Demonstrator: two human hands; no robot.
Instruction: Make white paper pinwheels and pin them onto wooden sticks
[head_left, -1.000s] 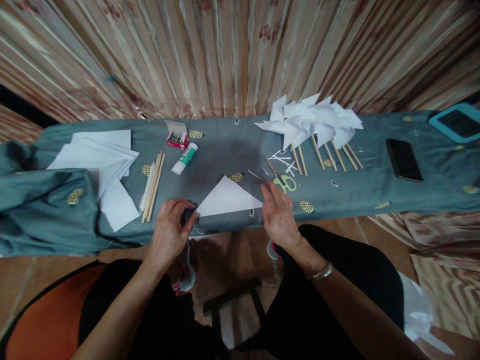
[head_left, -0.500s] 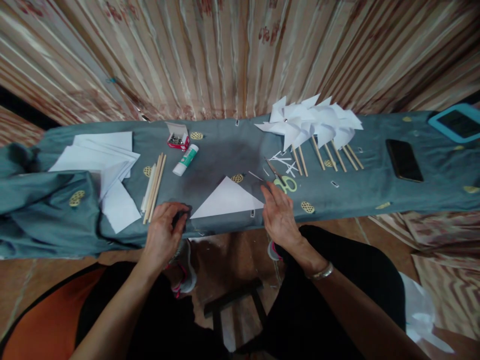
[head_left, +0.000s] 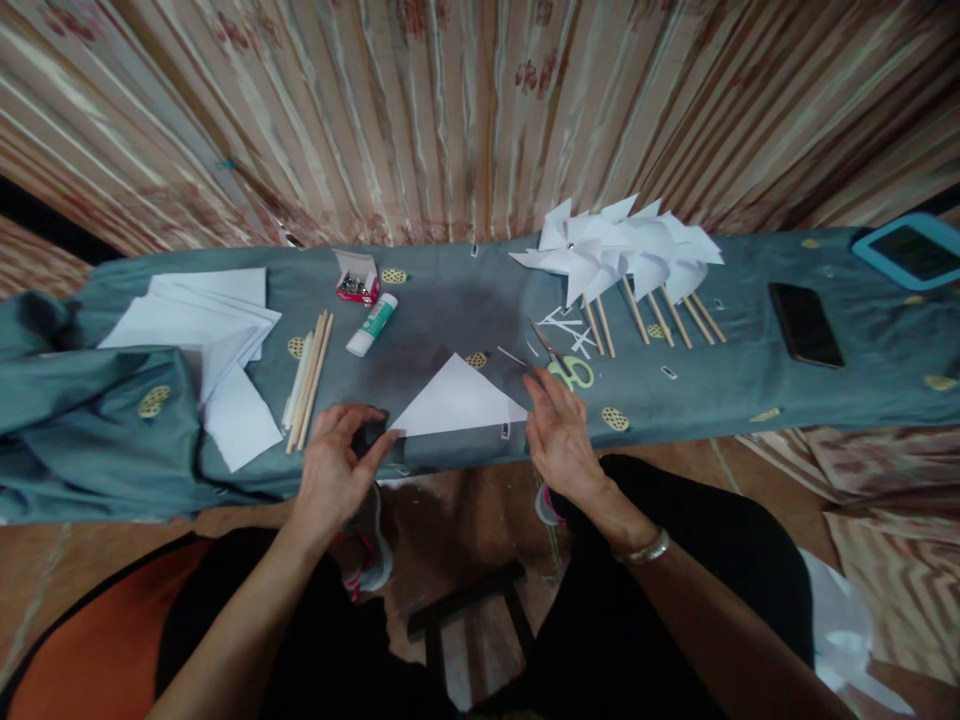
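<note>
A white sheet of paper [head_left: 459, 402], folded into a triangle, lies near the front edge of the cloth-covered table with its peak pointing away from me. My left hand [head_left: 341, 460] is at its left corner; the thumb touches the tip while the index finger stands apart from it. Around the right corner, my right hand [head_left: 559, 430] holds the paper, its thumb partly hidden. Just beyond those fingers are scissors [head_left: 574, 372] with light green handles and several thin paper strips [head_left: 566, 328].
Paper pinwheels [head_left: 615, 250] on wooden sticks lie at the back right, with a phone [head_left: 806, 325] and a blue-framed device [head_left: 911, 250] farther right. Leftward are a glue stick [head_left: 372, 325], a small open box [head_left: 357, 280] of metal pieces, sticks [head_left: 311, 385] and white sheets [head_left: 240, 415].
My left thumb has stretched out to the right onto the paper's left corner, and thumb and index finger have spread apart. My right hand has stayed at the right corner.
</note>
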